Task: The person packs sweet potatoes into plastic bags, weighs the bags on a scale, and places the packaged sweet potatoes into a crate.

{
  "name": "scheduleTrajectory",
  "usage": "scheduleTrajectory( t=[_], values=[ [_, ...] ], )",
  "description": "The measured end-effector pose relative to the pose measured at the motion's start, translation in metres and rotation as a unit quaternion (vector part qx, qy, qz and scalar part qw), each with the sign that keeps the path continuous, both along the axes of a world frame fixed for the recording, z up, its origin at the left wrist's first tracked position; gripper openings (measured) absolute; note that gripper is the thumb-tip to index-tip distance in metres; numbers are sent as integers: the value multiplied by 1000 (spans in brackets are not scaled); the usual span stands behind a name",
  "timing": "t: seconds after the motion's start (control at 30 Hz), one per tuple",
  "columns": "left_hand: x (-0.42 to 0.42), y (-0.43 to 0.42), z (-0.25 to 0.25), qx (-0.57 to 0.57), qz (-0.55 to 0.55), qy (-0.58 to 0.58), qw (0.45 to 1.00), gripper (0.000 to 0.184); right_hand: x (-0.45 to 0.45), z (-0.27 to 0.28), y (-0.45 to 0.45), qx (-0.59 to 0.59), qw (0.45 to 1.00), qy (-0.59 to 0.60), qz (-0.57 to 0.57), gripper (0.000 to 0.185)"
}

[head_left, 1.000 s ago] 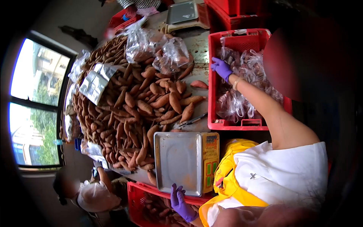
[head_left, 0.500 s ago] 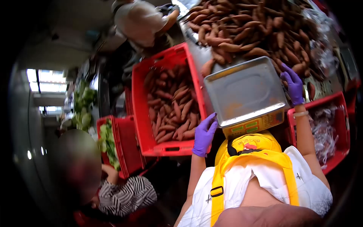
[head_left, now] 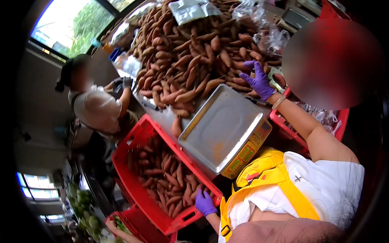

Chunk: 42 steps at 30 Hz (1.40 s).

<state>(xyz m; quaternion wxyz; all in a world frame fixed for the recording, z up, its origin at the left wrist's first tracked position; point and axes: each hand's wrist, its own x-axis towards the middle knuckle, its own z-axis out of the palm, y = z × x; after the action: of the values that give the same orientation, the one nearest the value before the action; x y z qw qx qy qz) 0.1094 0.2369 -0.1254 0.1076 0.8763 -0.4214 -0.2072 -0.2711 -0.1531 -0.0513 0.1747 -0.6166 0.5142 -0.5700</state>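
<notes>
My left hand (head_left: 205,202), in a purple glove, is at the near corner of the red crate (head_left: 162,128). Its fingers reach over the rim, slightly apart, beside the sweet potatoes (head_left: 168,184) inside; I see nothing held in it. In a matching glove, my right hand (head_left: 259,82) is raised at the right edge of a big heap of sweet potatoes (head_left: 190,60). Its fingers are spread and curved, with no object gripped. Between my hands stands a yellow weighing scale (head_left: 247,152) with a bare metal tray (head_left: 223,127) on top.
Behind my right arm, a second red crate (head_left: 343,121) holds clear plastic bags (head_left: 320,115). Several plastic bags (head_left: 271,38) lie by the heap. A co-worker (head_left: 97,105) in dark gloves stands at the table's left side. Another person's arm (head_left: 121,233) reaches near leafy greens at lower left.
The view has swung left, bringing the window and co-worker into sight. My left hand has left the scale's corner for the crate's. My right hand has moved off the tray's side toward the heap.
</notes>
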Motion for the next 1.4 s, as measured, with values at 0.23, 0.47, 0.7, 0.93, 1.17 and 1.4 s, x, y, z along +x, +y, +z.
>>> scheduleTrajectory(
  t=[0.23,0.47,0.7,0.93,1.17,1.4],
  values=[
    [-12,-17,17,-26,73,24,997,31,-123,-22,-94,-88,947,125,-281,88],
    [-2,-6,-31,-102,12,-75,992,31,-257,-51,-171,251,748,44,-613,125],
    [2,-12,-9,-122,72,-76,987,31,-274,-15,-219,187,941,-56,-277,39],
    [20,-67,29,-291,130,-49,947,31,-196,133,-168,-29,996,-52,-63,22],
    [-60,-172,137,-414,24,285,864,34,-107,255,-85,50,949,-166,265,25],
    [-139,-240,162,-410,-198,255,853,69,-12,234,-10,147,865,-243,413,25]
  ],
)
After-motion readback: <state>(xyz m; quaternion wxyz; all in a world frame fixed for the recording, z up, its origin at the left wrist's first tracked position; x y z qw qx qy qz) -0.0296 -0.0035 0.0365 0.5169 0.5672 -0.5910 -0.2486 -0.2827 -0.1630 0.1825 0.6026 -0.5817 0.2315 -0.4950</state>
